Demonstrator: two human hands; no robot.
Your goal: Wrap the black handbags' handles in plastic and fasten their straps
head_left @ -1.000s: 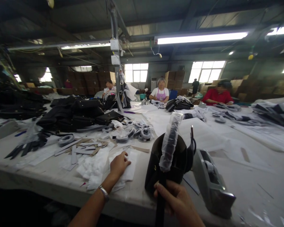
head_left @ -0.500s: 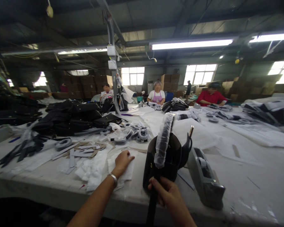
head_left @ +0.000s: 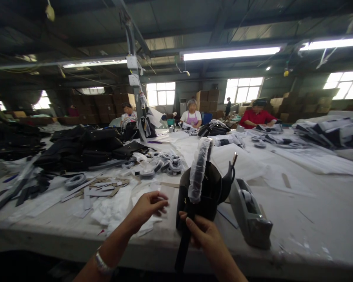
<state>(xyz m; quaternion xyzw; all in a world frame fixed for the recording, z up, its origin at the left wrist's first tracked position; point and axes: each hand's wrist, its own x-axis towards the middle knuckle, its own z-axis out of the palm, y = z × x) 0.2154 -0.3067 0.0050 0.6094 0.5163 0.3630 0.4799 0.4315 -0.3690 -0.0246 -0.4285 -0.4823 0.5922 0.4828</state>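
Observation:
A black handbag [head_left: 213, 196] stands on the table in front of me. Its strap [head_left: 182, 248] is black, and the upper part carries a white translucent wrap [head_left: 198, 172]. The thumb and fingers of my right hand [head_left: 204, 233] pinch the strap just below the wrap, and the strap's lower end hangs past the table edge. My left hand [head_left: 149, 206] hovers left of the bag over thin white sheets [head_left: 117, 209]. Its fingers are slightly bent and apart from the thumb, with nothing visible between them.
A grey tape dispenser [head_left: 254, 219] stands right of the bag. Cardboard strips [head_left: 102, 187], wrapped coiled straps [head_left: 173, 166] and piled black bags [head_left: 85, 147] lie to the left. Several people sit across the table, among them one in a red top [head_left: 254, 117].
My left hand has lifted off the white sheets, and its fingers have spread. My right hand still grips the strap, whose lower end has swung left. The view has shifted slightly.

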